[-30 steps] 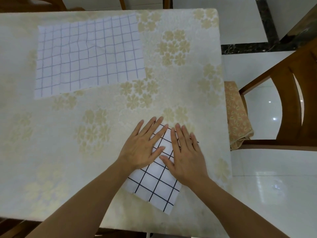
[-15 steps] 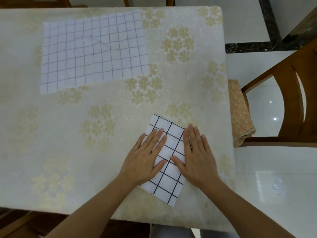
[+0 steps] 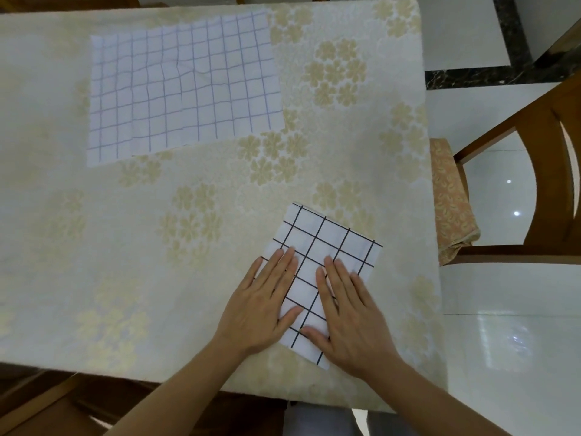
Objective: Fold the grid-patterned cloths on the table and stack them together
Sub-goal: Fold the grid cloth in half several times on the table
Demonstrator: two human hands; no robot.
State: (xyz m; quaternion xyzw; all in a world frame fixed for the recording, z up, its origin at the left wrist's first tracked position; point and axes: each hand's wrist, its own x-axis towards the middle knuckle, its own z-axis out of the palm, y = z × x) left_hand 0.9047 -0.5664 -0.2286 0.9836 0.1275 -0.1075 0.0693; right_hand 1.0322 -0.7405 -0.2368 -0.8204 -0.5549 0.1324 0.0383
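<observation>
We pressed our left hand (image 3: 261,305) and right hand (image 3: 352,316), fingers spread flat, on the folded cloth (image 3: 323,247); the unfolded cloth (image 3: 185,86) lay upper left on the tabletop (image 3: 94,247).

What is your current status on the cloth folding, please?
Left hand and right hand flat, pressing folded black-grid white cloth. Blue-grid white cloth unfolded, far side of table. Nothing between them.

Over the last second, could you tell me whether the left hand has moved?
Yes. The left hand slid toward the person along the folded black-grid cloth, which stayed put on the table, uncovering its far squares.
</observation>
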